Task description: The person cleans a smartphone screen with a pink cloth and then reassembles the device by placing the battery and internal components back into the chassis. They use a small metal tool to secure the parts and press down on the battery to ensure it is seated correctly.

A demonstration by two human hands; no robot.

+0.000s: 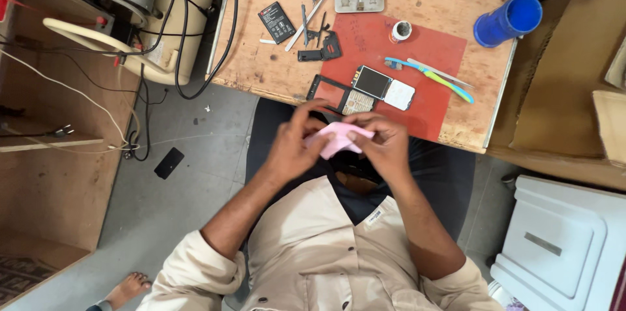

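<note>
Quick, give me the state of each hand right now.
Left hand: closed on the pink cloth.
Right hand: also closed on the pink cloth, gripping its other side.

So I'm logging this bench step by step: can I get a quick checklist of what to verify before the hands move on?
1. Pink cloth held by both hands: ok, the left hand and right hand pinch it above the lap.
2. Anything wrapped in the cloth: cannot tell, fingers cover it.
3. Opened phone lying on the red mat: ok, untouched.
4. Toothbrush within reach on the mat: ok.
5. Blue cup clear of the edge: not ok, it sits at the bench corner.
6. Battery on the bench: ok.
</note>
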